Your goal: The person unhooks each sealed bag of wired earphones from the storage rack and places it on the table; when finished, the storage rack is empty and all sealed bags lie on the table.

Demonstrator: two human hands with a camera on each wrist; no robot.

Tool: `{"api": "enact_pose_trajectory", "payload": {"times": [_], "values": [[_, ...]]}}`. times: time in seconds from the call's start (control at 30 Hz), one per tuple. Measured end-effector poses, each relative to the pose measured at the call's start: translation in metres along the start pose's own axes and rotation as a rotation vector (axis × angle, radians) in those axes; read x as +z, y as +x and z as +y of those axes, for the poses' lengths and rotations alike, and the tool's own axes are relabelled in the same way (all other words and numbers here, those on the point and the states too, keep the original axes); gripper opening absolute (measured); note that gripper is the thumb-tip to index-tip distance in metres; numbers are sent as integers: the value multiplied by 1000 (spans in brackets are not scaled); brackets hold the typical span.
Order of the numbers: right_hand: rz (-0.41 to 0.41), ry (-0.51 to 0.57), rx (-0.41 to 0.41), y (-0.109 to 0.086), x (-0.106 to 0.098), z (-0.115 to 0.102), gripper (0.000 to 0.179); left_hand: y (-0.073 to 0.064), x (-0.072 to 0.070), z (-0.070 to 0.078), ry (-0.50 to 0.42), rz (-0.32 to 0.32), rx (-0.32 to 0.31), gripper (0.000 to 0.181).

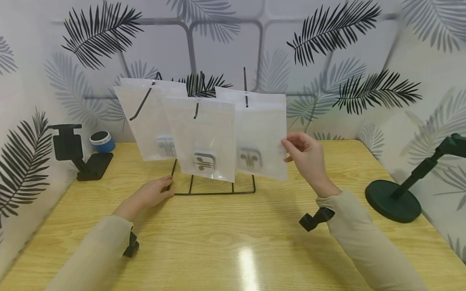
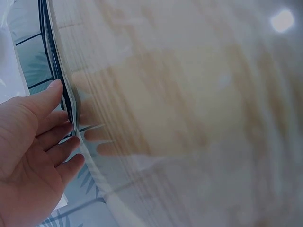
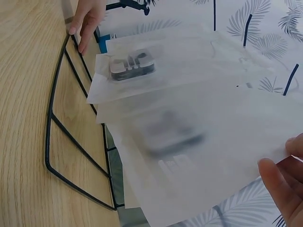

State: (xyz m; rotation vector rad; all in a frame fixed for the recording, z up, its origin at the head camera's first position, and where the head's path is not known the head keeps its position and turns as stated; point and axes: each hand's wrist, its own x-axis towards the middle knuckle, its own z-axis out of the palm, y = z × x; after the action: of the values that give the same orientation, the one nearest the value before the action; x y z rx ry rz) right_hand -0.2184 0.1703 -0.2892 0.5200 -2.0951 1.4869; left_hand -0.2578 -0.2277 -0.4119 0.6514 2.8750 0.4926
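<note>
A black wire display rack (image 1: 214, 194) stands on the table, with white translucent bags hung from its hooks. Boxed earphones (image 1: 204, 162) show through the middle bag (image 1: 200, 125); similar packs show in the right bag (image 1: 263, 129) and the left bag (image 1: 142, 121). My right hand (image 1: 307, 157) pinches the right bag's outer edge between thumb and fingers, and that bag hangs on the rack's right hook (image 1: 246, 101). At the rack's lower left corner, my left hand (image 1: 154, 192) holds the base wire. Bags partly hide the rack's upright part.
On the left stand a black folding stand (image 1: 69, 147) and a blue, silver-topped cylinder (image 1: 103, 142). A dark round-based stand (image 1: 393, 200) is at the right. Behind the wooden table (image 1: 204, 238) rises a wall (image 1: 225, 52) with leaf patterns.
</note>
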Motion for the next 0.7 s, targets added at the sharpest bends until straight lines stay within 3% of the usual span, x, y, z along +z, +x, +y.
{"api": "enact_pose_trajectory", "payload": {"times": [0.53, 0.7], "values": [[6, 33, 20, -6, -6, -8, 10, 0, -2, 1, -26, 3, -29, 52], [11, -5, 26, -10, -9, -13, 9, -1, -3, 2, -37, 13, -38, 53]]}}
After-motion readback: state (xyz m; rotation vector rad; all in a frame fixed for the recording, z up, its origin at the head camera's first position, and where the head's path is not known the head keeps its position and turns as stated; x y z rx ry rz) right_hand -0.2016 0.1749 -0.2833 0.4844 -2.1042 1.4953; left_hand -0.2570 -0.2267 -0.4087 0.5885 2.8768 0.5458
